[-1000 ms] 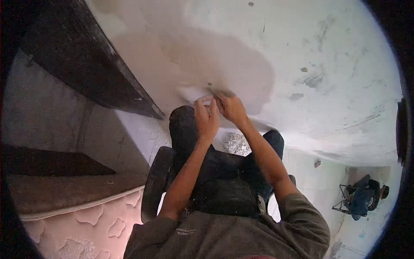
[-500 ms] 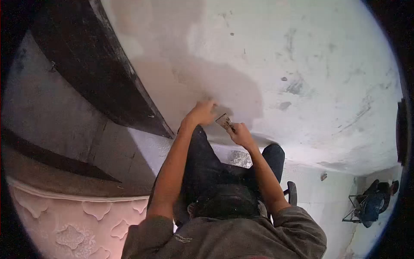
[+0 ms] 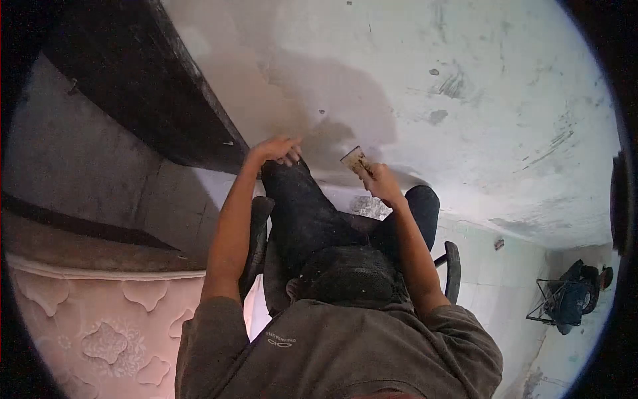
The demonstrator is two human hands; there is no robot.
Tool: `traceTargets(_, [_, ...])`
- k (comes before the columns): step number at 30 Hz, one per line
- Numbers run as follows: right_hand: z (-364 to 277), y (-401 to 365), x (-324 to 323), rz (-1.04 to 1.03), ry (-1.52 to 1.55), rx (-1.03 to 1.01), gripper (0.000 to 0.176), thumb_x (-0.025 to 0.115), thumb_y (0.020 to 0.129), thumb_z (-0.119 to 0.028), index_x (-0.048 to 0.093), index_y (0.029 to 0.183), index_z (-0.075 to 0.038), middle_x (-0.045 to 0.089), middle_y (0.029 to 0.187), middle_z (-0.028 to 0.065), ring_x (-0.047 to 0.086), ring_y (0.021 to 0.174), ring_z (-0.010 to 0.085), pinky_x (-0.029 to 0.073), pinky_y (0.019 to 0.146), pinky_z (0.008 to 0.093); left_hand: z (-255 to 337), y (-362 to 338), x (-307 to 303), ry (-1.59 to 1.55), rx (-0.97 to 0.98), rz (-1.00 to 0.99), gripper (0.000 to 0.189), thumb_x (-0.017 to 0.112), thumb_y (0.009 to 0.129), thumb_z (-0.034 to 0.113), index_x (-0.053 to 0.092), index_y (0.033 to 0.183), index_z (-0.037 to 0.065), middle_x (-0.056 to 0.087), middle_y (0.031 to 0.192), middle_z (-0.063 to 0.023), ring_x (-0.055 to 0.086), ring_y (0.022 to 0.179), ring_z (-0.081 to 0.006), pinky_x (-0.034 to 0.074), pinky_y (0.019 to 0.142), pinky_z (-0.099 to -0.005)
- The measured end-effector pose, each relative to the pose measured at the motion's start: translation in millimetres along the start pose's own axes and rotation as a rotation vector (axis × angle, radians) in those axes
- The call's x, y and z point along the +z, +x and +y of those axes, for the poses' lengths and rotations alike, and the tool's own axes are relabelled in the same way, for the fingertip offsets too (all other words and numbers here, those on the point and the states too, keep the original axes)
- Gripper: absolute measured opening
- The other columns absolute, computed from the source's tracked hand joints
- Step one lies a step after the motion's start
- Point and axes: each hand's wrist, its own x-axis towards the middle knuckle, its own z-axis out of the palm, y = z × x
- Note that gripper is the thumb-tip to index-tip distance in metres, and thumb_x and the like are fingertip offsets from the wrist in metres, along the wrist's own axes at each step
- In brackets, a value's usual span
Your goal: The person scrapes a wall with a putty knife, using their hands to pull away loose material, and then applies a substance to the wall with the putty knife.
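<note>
In my right hand [image 3: 379,183] is a putty knife [image 3: 355,157], its broad, stained blade pointing up and left towards the wall. My fingers are wrapped round its handle. My left hand [image 3: 280,151] hangs over my left knee with its fingers loosely stretched out and nothing visible in them. Ahead of both hands is a pale wall [image 3: 412,40], with a darker greyish patch [image 3: 325,136] between them. Above that patch shows a small dark spot [image 3: 321,112] on the wall. The putty knife's blade looks apart from the wall, though the exact gap is hard to judge.
A dark wooden board [image 3: 143,86] runs along the left. A pink quilted mattress [image 3: 106,332] lies at lower left. I sit in a chair with dark armrests [image 3: 452,272]. At far right stands a folding chair [image 3: 565,299] with dark cloth on it.
My left hand has drawn back from the wall to the left, over my knee, uncovering the small dark spot. My right hand keeps the putty knife. The view has tilted, shifting the wall upward.
</note>
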Motion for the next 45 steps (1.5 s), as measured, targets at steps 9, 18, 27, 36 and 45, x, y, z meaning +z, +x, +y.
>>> traceTargets(9, [0.0,44.8,89.6,-0.466,0.098,-0.163,0.038,0.054,0.094,-0.034,0.067,0.083,0.0,0.062,0.068,0.0184,0.061,0.068,0.0392,0.046,0.063,0.0481,-67.3,43.2,-11.5,-0.185,0.057,0.584,0.063,0.041,0.095,0.054,0.065,0.103,-0.003,0.07,0.091,-0.0152,0.067,0.074,-0.025,0.051,0.077,-0.0363])
traceTargets(18, [16.5,66.0,121.4,-0.228,0.173,0.103,0.032,0.053,0.094,-0.03,0.067,0.097,-0.003,0.06,0.077,0.0271,0.06,0.07,0.0439,0.045,0.063,0.05,-87.0,63.3,-13.6,-0.027,0.068,0.741,0.053,0.043,0.094,0.047,0.062,0.097,-0.002,0.063,0.101,-0.0268,0.057,0.102,-0.0454,0.045,0.086,-0.0492])
traceTargets(27, [10.2,57.5,132.1,-0.082,0.282,0.082,0.035,0.055,0.095,-0.032,0.066,0.086,0.0,0.06,0.062,0.0162,0.058,0.055,0.0275,0.044,0.055,0.0392,-42.6,36.8,-1.8,0.076,0.171,0.829,0.049,0.046,0.095,0.044,0.06,0.099,-0.003,0.065,0.093,-0.0262,0.06,0.095,-0.0457,0.046,0.084,-0.0503])
traceTargets(36, [-10.5,81.1,138.9,-0.074,-0.049,-0.014,0.037,0.057,0.093,-0.036,0.067,0.089,-0.001,0.062,0.071,0.0229,0.061,0.066,0.0395,0.046,0.062,0.0453,-60.8,43.8,-19.5,0.059,0.106,0.803,0.035,0.049,0.094,0.025,0.055,0.121,0.004,0.06,0.118,-0.0193,0.064,0.09,-0.0353,0.053,0.075,-0.0439])
traceTargets(45, [-30.7,91.9,133.0,-0.012,0.003,0.012,0.036,0.054,0.093,-0.037,0.069,0.092,-0.004,0.063,0.076,0.0234,0.06,0.064,0.0403,0.047,0.063,0.0447,-89.3,43.1,-30.2,0.215,0.228,1.012,0.041,0.045,0.099,0.036,0.062,0.101,-0.001,0.068,0.085,-0.013,0.065,0.073,-0.0216,0.051,0.068,-0.0348])
